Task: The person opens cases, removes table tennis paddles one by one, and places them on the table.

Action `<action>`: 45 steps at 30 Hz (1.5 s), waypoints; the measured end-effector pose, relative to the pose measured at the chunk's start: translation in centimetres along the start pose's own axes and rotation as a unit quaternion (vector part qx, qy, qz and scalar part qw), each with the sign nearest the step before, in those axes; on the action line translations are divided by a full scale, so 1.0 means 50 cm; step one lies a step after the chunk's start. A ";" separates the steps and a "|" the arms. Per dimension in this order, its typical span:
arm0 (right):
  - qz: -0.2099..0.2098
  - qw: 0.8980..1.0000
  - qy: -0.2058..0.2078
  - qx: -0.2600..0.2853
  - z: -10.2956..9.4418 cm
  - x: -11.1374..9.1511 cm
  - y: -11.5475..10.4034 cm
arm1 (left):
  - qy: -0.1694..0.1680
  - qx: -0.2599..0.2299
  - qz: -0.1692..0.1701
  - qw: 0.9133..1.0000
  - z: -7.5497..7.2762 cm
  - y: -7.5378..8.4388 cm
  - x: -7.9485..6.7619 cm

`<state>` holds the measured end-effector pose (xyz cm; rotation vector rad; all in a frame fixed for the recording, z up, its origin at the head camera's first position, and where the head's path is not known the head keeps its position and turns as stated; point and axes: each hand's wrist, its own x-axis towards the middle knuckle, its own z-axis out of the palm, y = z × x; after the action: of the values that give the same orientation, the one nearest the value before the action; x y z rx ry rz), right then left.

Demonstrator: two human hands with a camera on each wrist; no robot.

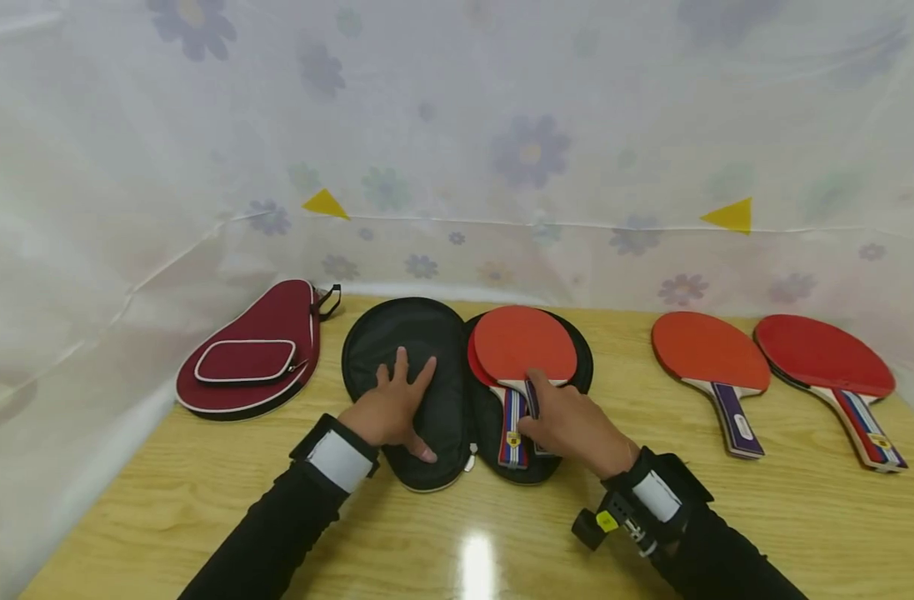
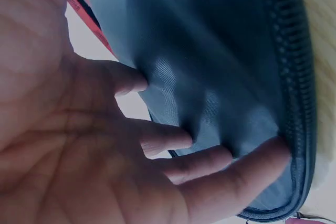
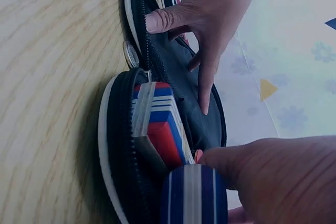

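A zip-up black paddle case (image 1: 407,321) lies spread flat, its two halves side by side. My left hand (image 1: 385,408) rests with spread, straight fingers on the bare inner side of the left half; in the left wrist view its fingertips (image 2: 260,166) press the dark lining. Over the right half, my right hand (image 1: 576,421) grips the handle of an orange-red table tennis paddle (image 1: 524,342). Beneath it is a second red paddle with a striped handle (image 1: 512,429), mostly covered by the upper one. In the right wrist view the gripped handle (image 3: 193,198) overlaps the case edge.
A burgundy paddle case (image 1: 299,317) with white piping lies at the left. Two more paddles lie at the right, one orange-red (image 1: 711,346), one red with a striped handle (image 1: 824,354). A flowered curtain (image 1: 457,150) hangs behind the wooden table (image 1: 427,542).
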<state>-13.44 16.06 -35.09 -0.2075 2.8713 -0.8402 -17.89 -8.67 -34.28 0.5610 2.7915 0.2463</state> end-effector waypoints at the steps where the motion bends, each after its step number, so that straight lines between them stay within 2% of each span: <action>1: -0.006 1.000 0.004 0.000 0.001 -0.001 0.002 | 0.000 0.006 -0.001 1.000 0.001 0.000 0.001; 7: -0.044 0.998 0.037 -0.018 0.007 0.000 0.013 | 0.010 0.024 -0.009 1.000 0.002 0.006 0.007; 11: -0.048 0.997 0.058 -0.034 0.011 0.005 0.015 | 0.009 0.036 -0.009 0.999 0.003 0.009 0.012; 18: -0.030 0.999 0.042 -0.016 0.016 0.012 0.019 | 0.003 0.045 -0.012 0.999 0.007 0.008 0.017; 27: -0.035 0.998 0.042 -0.007 0.014 0.012 0.022 | 0.004 0.052 -0.008 0.999 0.007 0.007 0.019; 33: -0.020 0.999 0.038 0.018 0.012 0.009 0.026 | 0.005 0.054 -0.005 0.998 0.008 0.009 0.019; 39: -0.023 0.999 0.042 0.024 -0.007 -0.013 0.034 | 0.006 0.059 0.000 0.998 0.009 0.009 0.018; 45: -0.047 0.997 0.067 0.010 -0.057 -0.048 0.048 | 0.010 0.062 0.004 0.998 0.003 0.011 0.015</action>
<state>-11.82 19.96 -33.78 -0.2973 2.9965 -0.9339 -18.32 -7.84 -34.49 0.6016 2.8387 0.0817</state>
